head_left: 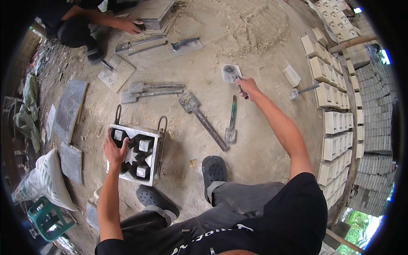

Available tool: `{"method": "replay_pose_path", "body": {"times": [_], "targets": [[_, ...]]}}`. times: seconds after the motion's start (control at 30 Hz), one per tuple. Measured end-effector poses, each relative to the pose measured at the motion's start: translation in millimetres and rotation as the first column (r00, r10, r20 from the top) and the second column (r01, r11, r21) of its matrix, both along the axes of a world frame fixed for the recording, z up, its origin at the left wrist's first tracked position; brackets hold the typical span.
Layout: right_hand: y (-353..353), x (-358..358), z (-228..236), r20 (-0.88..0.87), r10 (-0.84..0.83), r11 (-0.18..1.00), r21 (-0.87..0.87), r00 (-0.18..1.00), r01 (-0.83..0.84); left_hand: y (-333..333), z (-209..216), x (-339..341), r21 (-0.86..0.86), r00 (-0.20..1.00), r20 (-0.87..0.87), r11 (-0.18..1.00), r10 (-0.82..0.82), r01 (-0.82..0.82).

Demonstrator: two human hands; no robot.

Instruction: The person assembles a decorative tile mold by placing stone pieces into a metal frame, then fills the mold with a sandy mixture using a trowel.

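Note:
My right hand (pixel 248 88) is closed round the handle of a trowel (pixel 230 73) with a squarish pale blade, which is low over the sandy floor. My left hand (pixel 114 148) grips the left wall of a metal block mold (pixel 135 182), its thumb over the inside edge. Square posts and a star-shaped core (pixel 132 156) stand inside the mold, and two loop handles (pixel 162 123) rise at its far corners. Between the mold and my right arm lie a long flat-bladed tamper (pixel 204 121) and a small green-handled spade (pixel 232 119).
A sand heap (pixel 259 25) spreads at the far side. Rows of pale hollow blocks (pixel 333 95) line the right. Another person's hand (pixel 129 25) touches a mold (pixel 151 15) at the far left. Flat boards (pixel 70 110), a sack (pixel 51 178) and a green stool (pixel 49 221) lie left.

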State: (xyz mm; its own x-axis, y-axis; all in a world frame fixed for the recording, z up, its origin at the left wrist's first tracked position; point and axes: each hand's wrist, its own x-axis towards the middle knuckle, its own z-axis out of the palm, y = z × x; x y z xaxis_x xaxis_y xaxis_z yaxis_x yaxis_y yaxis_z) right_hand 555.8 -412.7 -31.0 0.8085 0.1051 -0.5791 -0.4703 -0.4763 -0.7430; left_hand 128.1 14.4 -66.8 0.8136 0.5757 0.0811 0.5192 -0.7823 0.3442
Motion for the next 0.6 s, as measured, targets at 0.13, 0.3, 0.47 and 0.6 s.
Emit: {"method": "replay_pose_path", "body": {"times": [0.13, 0.3, 0.47, 0.6], "targets": [[-6, 69, -42, 0.037, -0.058, 0.997, -0.050, 0.998, 0.060, 1, -10, 1, -0.006, 1.000, -0.002, 1.000, -0.030, 0.030], [23, 159, -85, 0.090, -0.157, 0.987, 0.000, 0.983, 0.158, 3, -6, -1, 0.013, 0.998, -0.025, 0.998, -0.054, 0.054], [36, 269, -103, 0.032, -0.319, 0.947, 0.050, 0.947, 0.317, 3, -13, 4, -0.004, 0.998, -0.030, 0.998, -0.062, 0.062], [49, 288, -110, 0.045, -0.352, 0.936, 0.016, 0.935, 0.352, 4, -4, 3, -0.020, 0.997, -0.063, 0.999, -0.034, 0.033]]}}
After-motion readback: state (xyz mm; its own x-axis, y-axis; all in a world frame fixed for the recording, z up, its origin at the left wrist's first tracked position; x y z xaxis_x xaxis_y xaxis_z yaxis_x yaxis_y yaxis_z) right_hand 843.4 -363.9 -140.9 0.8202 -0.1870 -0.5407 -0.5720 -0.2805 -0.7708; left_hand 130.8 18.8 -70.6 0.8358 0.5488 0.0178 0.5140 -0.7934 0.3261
